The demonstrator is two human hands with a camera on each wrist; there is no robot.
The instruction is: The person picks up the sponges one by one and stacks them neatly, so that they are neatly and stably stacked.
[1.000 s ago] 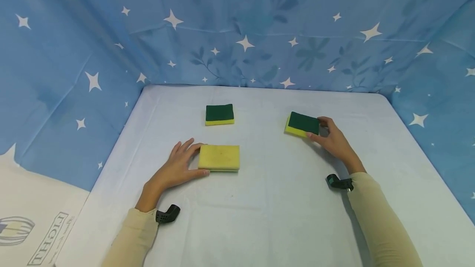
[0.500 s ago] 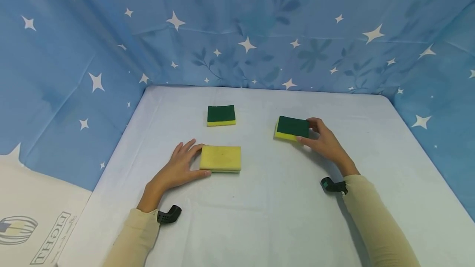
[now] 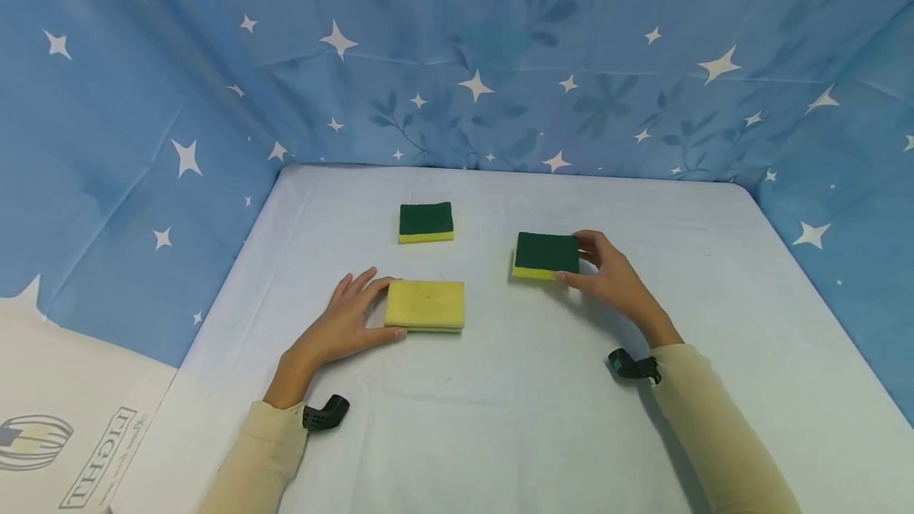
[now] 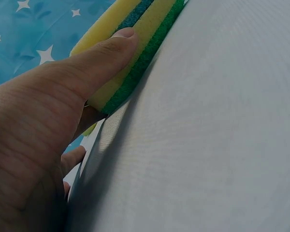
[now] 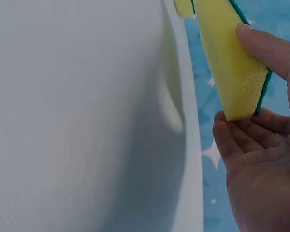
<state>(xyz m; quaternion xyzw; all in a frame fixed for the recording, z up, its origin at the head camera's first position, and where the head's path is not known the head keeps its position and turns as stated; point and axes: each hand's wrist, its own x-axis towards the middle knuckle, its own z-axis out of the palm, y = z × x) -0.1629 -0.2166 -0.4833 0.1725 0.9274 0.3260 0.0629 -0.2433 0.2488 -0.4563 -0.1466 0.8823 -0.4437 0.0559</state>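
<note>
The green-topped sponge has slid closer to the yellow stack.
The right hand point(image 3: 612, 279) pinches the green-topped sponge point(image 3: 546, 255); the left hand point(image 3: 343, 320) still holds the yellow stack point(image 3: 424, 305) on the bench point(image 3: 500, 403).

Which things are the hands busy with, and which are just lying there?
In use:
- right hand grips the lifted sponge
- left hand holds the sponge stack, yellow side up

Just lying about:
- far sponge, green side up, untouched
- table
- starry blue cloth around it
</note>
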